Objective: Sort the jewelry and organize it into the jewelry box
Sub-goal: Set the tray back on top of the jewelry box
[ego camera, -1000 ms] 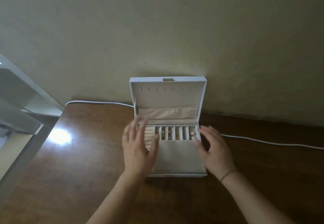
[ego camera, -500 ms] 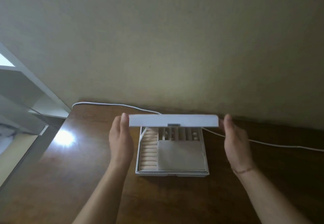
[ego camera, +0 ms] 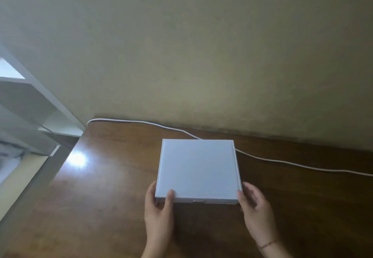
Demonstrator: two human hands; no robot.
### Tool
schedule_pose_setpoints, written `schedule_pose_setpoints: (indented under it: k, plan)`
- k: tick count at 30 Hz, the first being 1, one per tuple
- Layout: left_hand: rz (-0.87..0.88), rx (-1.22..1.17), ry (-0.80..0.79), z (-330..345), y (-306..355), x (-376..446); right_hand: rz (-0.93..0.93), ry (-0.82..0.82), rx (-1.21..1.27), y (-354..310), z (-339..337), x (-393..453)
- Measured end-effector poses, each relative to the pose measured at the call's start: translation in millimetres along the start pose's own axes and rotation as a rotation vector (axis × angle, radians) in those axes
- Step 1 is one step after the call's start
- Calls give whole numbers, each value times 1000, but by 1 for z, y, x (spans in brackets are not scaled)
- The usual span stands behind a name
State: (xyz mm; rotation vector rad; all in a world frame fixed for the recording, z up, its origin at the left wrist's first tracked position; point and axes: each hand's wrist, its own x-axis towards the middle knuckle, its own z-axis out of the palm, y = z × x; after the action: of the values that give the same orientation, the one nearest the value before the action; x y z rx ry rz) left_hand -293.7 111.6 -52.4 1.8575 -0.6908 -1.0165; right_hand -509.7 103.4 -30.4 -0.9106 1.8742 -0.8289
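Note:
The white jewelry box (ego camera: pixel 198 169) lies closed on the brown wooden table (ego camera: pixel 101 207), its small metal clasp (ego camera: pixel 198 201) facing me. No jewelry shows; the contents are hidden under the lid. My left hand (ego camera: pixel 159 211) grips the front left corner, thumb on top of the lid and fingers along the side. At the front right corner, my right hand (ego camera: pixel 255 211) has its thumb against the front edge and its fingers along the right side. A thin bracelet circles my right wrist.
A white cable (ego camera: pixel 282 162) runs along the table behind the box, from the back left corner off to the right. A plain wall rises directly behind the table. A white shelf unit (ego camera: pixel 30 104) stands past the table's left edge.
The lid was upright and the compartments were visible. Both hands took the lid by its sides and swung it down; the box is now closed, hands at the front corners.

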Motion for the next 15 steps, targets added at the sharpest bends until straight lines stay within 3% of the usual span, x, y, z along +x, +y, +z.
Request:
schedule_pose_setpoints:
  k: [3, 7, 10, 15]
  plan:
    - [-46, -80, -35, -1, 0, 1, 24, -35, -56, -4, 2, 1]
    - [0, -53, -74, -1, -5, 3, -97, -155, -300, -14, 0, -3]
    - [140, 65, -92, -6, -8, 7, -125, -189, -426, -21, 2, -11]
    - [498, 496, -229, -26, -14, 23, -223, -80, -492, -15, 6, -2]
